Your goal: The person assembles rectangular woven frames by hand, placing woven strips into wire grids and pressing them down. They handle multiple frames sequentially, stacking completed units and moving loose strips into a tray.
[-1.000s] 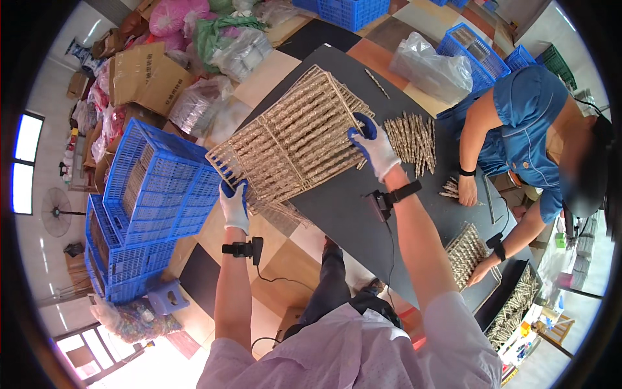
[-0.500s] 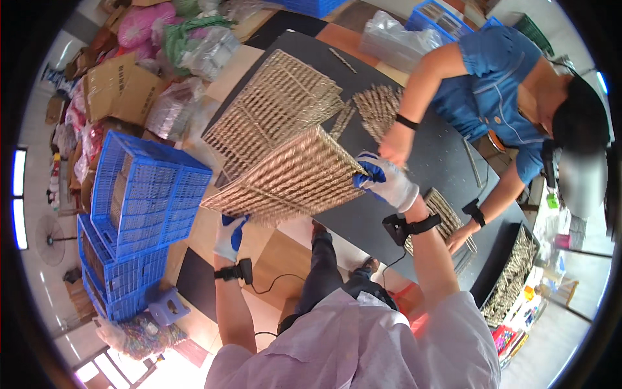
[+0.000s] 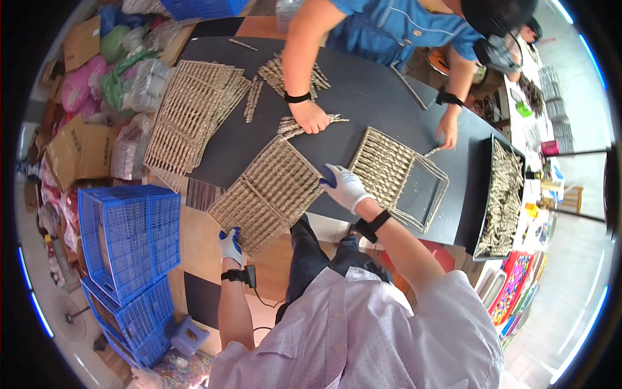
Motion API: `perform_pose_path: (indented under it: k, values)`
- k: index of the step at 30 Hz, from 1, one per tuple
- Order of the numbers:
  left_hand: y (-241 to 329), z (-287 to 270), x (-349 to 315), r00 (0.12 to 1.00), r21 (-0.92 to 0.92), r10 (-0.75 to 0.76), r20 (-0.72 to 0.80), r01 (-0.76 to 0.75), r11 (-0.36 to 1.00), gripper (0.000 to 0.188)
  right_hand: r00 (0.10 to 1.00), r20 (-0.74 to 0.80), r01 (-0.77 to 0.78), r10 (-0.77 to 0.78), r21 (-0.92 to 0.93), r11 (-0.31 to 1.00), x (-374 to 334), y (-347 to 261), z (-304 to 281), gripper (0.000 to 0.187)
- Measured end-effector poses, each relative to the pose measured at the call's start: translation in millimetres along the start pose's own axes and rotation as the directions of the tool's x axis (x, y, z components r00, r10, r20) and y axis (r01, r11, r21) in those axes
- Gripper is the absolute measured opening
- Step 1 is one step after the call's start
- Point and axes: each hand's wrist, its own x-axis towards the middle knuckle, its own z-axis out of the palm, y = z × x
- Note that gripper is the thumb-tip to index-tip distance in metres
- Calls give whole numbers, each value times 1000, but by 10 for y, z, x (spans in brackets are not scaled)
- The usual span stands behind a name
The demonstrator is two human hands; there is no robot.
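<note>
Between my two gloved hands a rectangular woven panel, made of rows of beige twisted strands, is held tilted at the table's near edge. My left hand, in a white and blue glove, is closed on its lower left edge. My right hand grips its right corner, the blue palm side against the panel. Just right of that hand lies a partly filled wire frame, its right part bare. At the table's left a stack of similar panels lies fanned out.
Across the dark table a co-worker's hand rests on loose twisted strands; the other holds a strand by the frame. A black tray of strands stands at right. Stacked blue crates stand at left, near a small stool.
The panel has turned from a steep slant to facing up more, and my view has shifted right. The co-worker's near hand now lies on the loose strands, and the partly filled frame shows fully.
</note>
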Motion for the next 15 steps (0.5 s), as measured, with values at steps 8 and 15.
perform_pose_path:
  k: [8,15]
  values:
    - [554,627,-90,995,126,30,-92,-19,992,43,930,-276,-313,242,-252,916,-586,1178,-920,53]
    - [691,954,-37,920,575,362,-152,-215,790,57,951,-124,-307,283,-485,819,154,1517,-1211,91]
